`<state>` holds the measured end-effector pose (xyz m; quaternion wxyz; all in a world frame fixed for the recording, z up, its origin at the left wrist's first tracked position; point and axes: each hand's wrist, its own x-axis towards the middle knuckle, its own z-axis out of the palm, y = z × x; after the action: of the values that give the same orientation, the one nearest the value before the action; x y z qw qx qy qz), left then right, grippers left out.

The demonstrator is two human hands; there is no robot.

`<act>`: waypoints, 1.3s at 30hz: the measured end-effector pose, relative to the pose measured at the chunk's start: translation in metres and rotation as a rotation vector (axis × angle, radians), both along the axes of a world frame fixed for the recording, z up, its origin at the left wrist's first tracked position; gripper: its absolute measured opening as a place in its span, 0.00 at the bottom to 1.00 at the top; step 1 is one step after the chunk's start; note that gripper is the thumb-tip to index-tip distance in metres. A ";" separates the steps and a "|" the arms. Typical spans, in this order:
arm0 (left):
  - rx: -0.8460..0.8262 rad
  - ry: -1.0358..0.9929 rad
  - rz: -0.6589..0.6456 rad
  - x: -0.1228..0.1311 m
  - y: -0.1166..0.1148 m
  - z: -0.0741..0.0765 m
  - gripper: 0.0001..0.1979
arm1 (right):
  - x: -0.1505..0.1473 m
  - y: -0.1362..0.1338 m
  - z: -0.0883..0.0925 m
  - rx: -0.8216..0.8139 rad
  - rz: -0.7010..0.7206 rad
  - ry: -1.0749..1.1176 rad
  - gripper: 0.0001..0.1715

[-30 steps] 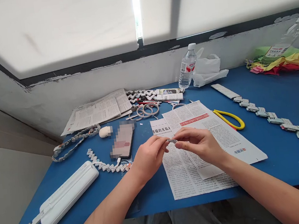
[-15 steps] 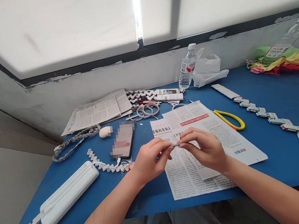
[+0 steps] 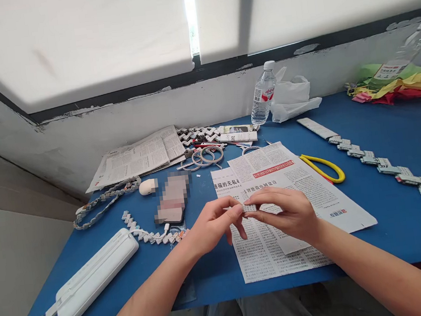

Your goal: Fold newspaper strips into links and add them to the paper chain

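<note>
Just above the printed sheets (image 3: 325, 195), a small folded paper strip (image 3: 249, 208) was pinched between left hand (image 3: 210, 225) and right hand (image 3: 287, 213), fingertips together. Both had sunk lower over the blue table (image 3: 388, 183) within a second, seemingly flattening its crease.

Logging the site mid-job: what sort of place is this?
Likely a paper-craft work table: newspaper sheets, yellow scissors and a folded paper chain lie on the blue table; left hand and right hand pinch a small paper strip.

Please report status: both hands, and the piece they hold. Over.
Both pinching: left hand and right hand on the folded paper strip. Strip held over the newspaper sheets. Nothing blocks the hands.
</note>
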<state>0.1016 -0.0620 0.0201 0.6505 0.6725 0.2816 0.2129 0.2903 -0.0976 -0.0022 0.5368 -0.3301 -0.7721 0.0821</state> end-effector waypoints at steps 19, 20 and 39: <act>-0.113 0.077 -0.004 0.004 -0.001 -0.007 0.20 | -0.003 0.003 -0.004 -0.386 0.069 -0.101 0.15; -0.116 0.070 -0.001 0.004 -0.001 -0.008 0.20 | -0.003 0.003 -0.003 -0.397 0.065 -0.095 0.17; 0.482 0.441 0.445 -0.004 0.021 -0.009 0.17 | 0.004 0.017 -0.003 -0.943 0.009 0.496 0.19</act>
<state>0.0979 -0.0409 0.0107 0.3359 0.7581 0.4955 0.2589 0.2948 -0.0810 -0.0048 0.4964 -0.5027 -0.5028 0.4981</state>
